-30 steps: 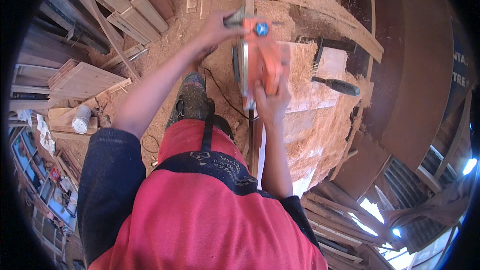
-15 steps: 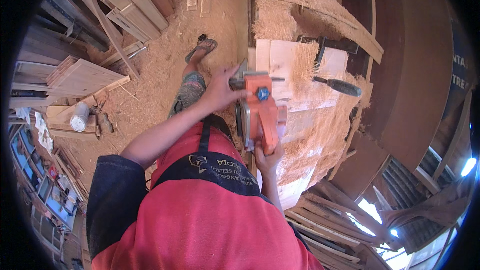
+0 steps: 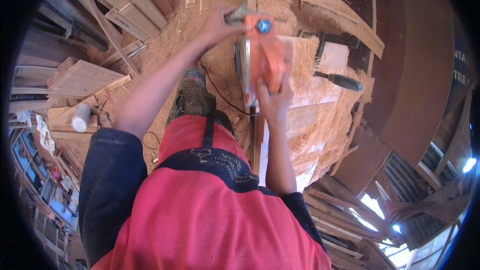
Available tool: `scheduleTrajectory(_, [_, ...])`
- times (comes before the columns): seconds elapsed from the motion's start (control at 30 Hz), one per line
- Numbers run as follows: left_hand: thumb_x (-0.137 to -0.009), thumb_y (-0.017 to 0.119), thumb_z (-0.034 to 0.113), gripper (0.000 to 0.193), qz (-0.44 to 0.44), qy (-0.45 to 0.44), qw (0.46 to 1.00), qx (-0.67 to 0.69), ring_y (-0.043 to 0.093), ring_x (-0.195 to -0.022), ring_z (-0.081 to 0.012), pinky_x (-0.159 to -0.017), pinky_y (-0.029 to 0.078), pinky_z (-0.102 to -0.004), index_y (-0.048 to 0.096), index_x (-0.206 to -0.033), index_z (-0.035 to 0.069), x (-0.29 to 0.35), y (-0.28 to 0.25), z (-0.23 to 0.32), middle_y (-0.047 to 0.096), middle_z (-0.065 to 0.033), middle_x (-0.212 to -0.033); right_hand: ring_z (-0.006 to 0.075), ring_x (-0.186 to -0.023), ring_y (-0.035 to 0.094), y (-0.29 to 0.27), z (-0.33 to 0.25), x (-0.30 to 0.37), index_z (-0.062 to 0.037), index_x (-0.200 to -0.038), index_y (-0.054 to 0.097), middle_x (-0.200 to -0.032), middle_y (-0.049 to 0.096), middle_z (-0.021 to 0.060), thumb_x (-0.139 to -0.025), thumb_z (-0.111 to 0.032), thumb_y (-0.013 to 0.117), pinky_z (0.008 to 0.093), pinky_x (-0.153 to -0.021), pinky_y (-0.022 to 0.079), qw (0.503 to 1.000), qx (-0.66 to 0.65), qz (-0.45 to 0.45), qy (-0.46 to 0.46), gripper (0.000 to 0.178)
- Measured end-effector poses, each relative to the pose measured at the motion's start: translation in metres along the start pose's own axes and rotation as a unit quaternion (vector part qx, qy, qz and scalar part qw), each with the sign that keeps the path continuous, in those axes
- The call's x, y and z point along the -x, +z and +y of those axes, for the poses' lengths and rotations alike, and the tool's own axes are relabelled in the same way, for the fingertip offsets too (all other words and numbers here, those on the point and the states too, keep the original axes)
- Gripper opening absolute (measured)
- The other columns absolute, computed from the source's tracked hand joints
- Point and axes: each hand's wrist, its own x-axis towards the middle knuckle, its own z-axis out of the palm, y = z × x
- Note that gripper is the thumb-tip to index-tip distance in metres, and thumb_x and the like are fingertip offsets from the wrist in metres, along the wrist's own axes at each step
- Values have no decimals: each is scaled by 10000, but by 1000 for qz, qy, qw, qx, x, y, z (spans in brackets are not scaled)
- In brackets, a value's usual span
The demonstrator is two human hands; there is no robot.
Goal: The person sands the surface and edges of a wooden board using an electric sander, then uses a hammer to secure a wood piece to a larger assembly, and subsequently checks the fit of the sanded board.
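The right hand (image 3: 275, 101) is closed round the rear handle of an orange power planer (image 3: 267, 52), thumb toward the planer's left side. The left hand (image 3: 218, 27) grasps the greyish part at its front left, beside the blue knob (image 3: 263, 25) on top; motion blur hides just how those fingers sit. The planer is ahead of the person's body, along the left edge of some pale boards (image 3: 314, 101), with a silvery plate down its left flank. A black cord (image 3: 222, 95) curves over to its rear end.

Curly wood shavings (image 3: 327, 127) cover much of the boards (thickest on the right, where they spill past the edge). On them, near the right hand but apart from it, lies a tool with a dark handle (image 3: 346, 82), its shank pointing left. Just beyond it is a black metal clamp (image 3: 340, 40). Further off, a long, thin wooden strip (image 3: 320, 10) runs slantwise, and two small hand tools lie near the top of the view.

To the far left, plank stacks (image 3: 132, 12) lean above a floor strewn with shavings, and a whitish can (image 3: 81, 118) lies near a white cloth (image 3: 45, 135). Large brown panels (image 3: 417, 70) stand on the right.
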Motion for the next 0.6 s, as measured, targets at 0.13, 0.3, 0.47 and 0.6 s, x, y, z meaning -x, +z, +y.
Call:
scheduleTrajectory(0.13, [-703, 870, 361, 774, 90, 72, 990, -86, 566, -1059, -308, -942, 444, -409, 589, -1353, 49, 108, 75, -28, 602, -162, -1078, 355, -604, 638, -44, 36, 117, -6, -880, 607, -700, 629, 190, -698, -179, 776, 426, -585, 501, 997, -9, -35, 68, 303])
scheduleTrajectory(0.3, [-672, 892, 390, 955, 30, 0, 999, -45, 471, -1193, -343, -1008, 404, -399, 483, -1423, -35, 187, 124, -35, 516, -185, -1191, 331, -583, 647, -73, 67, 213, -27, -887, 611, -678, 630, 159, -690, -138, 747, 398, -568, 499, 991, -44, -26, 120, 264])
scheduleTrajectory(0.47, [-674, 890, 398, 942, 52, 21, 996, -75, 537, -1101, -338, -976, 433, -408, 495, -1399, -55, 155, 103, -26, 555, -201, -1138, 327, -595, 645, -60, 62, 177, -40, -853, 601, -688, 632, 156, -690, -136, 738, 406, -574, 499, 995, -30, -33, 91, 234])
scheduleTrajectory(0.6, [-650, 901, 392, 852, 75, 66, 993, -67, 595, -1028, -326, -914, 469, -403, 580, -1322, -24, 89, 65, -35, 614, -201, -1091, 277, -646, 625, -38, 33, 105, -20, -899, 616, -722, 633, 141, -725, -123, 722, 392, -631, 499, 997, -40, -35, 54, 229])
